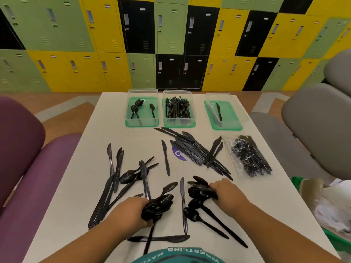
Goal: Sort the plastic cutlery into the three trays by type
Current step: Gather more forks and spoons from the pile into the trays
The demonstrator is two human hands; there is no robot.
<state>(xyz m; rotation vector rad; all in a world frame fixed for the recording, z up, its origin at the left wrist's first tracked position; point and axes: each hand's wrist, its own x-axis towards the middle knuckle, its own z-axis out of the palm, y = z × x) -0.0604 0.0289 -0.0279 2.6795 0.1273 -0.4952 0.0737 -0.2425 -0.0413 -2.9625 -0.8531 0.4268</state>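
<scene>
Low in the frame, our left grip (133, 209) is wrapped round a bundle of spoons (158, 205). Just right of it, our right grip (226, 193) clutches a second bundle (201, 192). We should nest the bowls and hold firmly before lifting, leaving the knife (182, 194) between them on the worktop (269, 198). Both loads belong in the spoon tray (141, 124), upper centre-left, not the fork tray (179, 125) beside it.

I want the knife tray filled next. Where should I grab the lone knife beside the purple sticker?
Free the right hand of its spoons first. Pinch the lone knife at its slim handle end, nearest you, from above. It lies flat on the table, apart from the knife pile, with bare tabletop along both edges.
</scene>
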